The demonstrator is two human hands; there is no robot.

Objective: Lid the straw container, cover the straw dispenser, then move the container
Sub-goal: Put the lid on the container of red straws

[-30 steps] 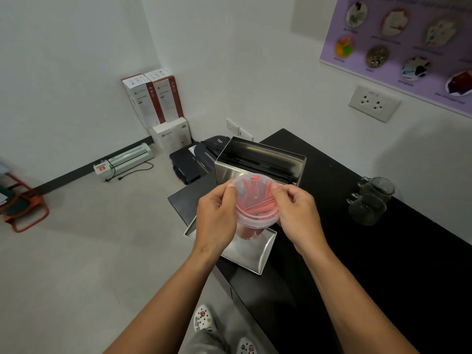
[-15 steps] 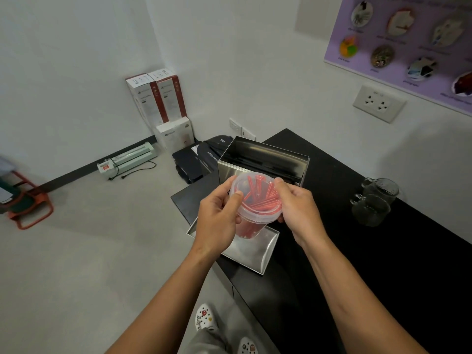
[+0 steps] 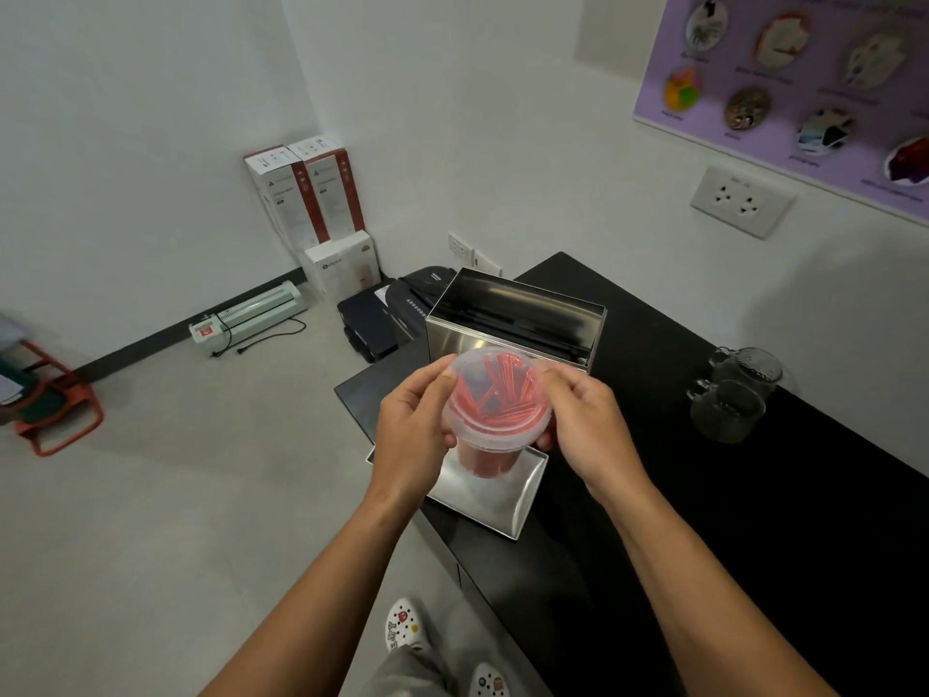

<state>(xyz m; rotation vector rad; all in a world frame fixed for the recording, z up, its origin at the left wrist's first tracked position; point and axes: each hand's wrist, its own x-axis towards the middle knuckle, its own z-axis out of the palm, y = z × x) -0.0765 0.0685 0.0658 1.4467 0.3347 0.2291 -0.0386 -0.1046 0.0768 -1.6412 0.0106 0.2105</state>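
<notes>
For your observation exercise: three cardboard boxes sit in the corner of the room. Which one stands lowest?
The white box in front. It is squat and plain white, while the two tall boxes behind it stand upright side by side with red sides.

The round clear plastic tub with its translucent lid [image 3: 497,399] shows red-pink straws [image 3: 502,394] through it. The open rectangular box dispenser [image 3: 513,319] and its flat lid [image 3: 482,490] are shiny silver steel on a matte black counter [image 3: 729,520]. The wall poster [image 3: 784,78] is lilac with multicoloured round pictures. White clogs [image 3: 402,626] carry colourful charms.
</notes>
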